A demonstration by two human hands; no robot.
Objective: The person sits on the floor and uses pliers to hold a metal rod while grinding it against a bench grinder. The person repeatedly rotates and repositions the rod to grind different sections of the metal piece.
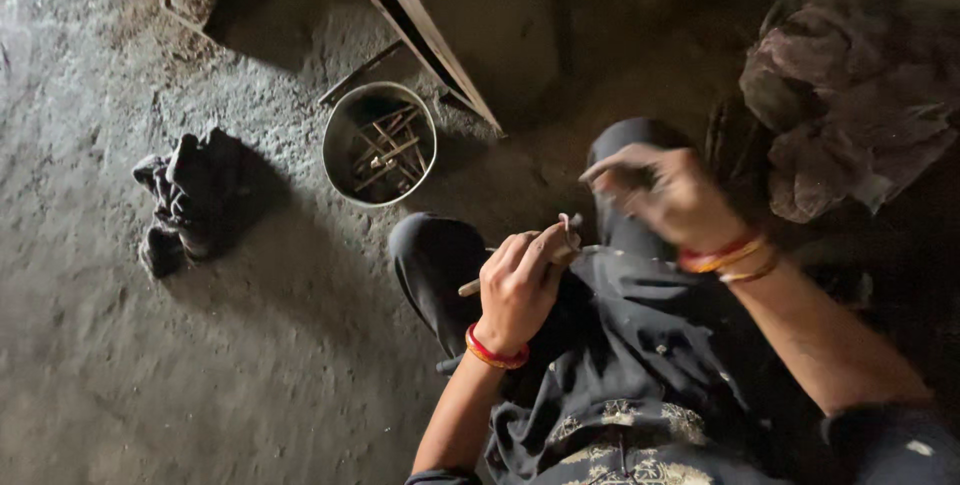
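Sticks, or one thin pale wooden stick (470, 287) at least, sit pinched in the left hand (520, 285), the fingers curled closed around it above the lap, its pale end poking out to the left of the knuckles; red bangles (495, 353) ring that wrist; the right hand (665, 195) is raised just beyond, fingers bent and half closed, and whether it grips anything I cannot tell; red and gold bangles (725, 257) circle its wrist; both hands hover over dark cloth on the knees (640, 335); ahead on the grey dirt floor (150, 345) stands a round metal bowl (379, 144) with similar sticks lying inside; to its left lies a crumpled dark rag (185, 200); a bundled brownish cloth (860, 95) rests at the right
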